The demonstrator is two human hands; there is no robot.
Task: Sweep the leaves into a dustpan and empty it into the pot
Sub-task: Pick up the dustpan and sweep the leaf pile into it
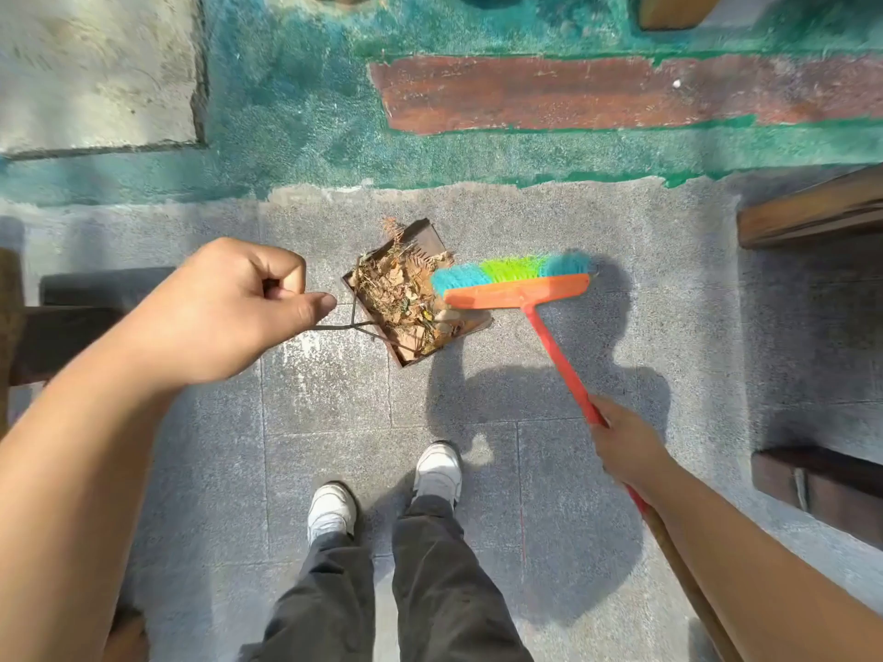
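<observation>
Both hands are clenching: the left hand steadying the dustpan by its wire handle, the right hand gripping the broom at the pan's mouth to push leaves in.

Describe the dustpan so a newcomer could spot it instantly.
On the grey paved floor, just ahead of the white shoes, sits the dustpan, a dark square tray heaped with dry brown leaves. The left hand holds its thin wire handle; the orange broom touches its edge.

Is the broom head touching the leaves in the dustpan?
Touching. In the head view the bristles of the broom head overlap the right edge of the leaves piled in the dustpan, with no gap visible.
</observation>
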